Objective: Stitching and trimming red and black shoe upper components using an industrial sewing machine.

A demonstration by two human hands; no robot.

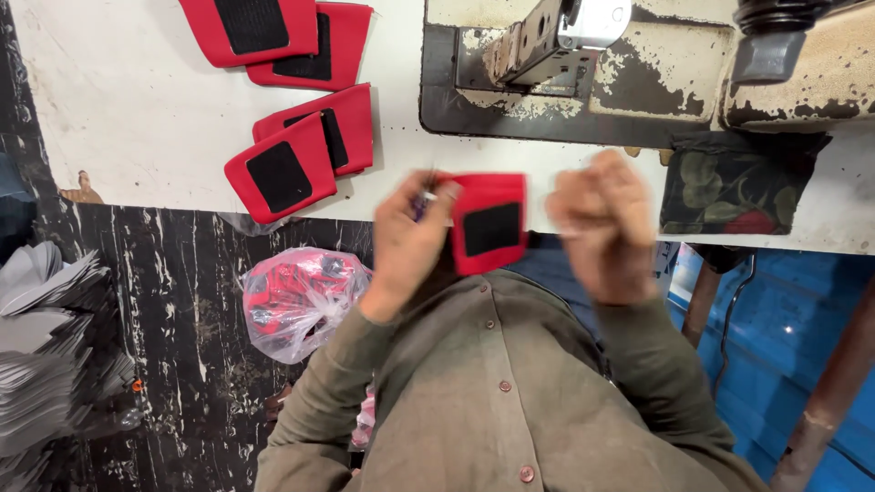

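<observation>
White tabletop with sewing work
Red pieces with black patches, a worn sewing machine and a floral cloth lie on it.

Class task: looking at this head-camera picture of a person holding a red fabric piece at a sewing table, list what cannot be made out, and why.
- Right hand: motion-blurred; grip unclear.
- Small item at the left hand: blurred, too small to identify.
- Red fabric piece with black patch: left edge hidden by fingers.
- Worn sewing machine: cut off by the top edge.
- Clear plastic bag: red contents indistinct.
</observation>
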